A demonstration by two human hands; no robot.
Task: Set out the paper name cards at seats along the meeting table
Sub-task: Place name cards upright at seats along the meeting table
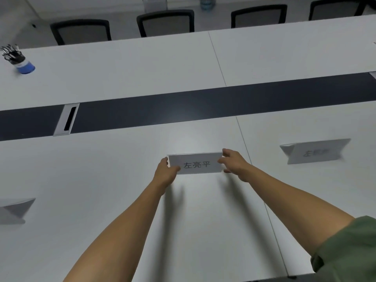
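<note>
Card (196,164), white, folded, three black characters.

1. The left hand (165,173) is gripping the left end of a folded name card (196,163), and the right hand (234,162) is pinching its right end.
2. The card is sitting on the near half of the white table (122,180), its printed face turned toward the person.
3. A second card (315,151) is standing to the right, and a third (15,210) at the near left.
4. A pen cup (20,62) is standing at the far left, with four chairs (165,22) lining the far side.
</note>
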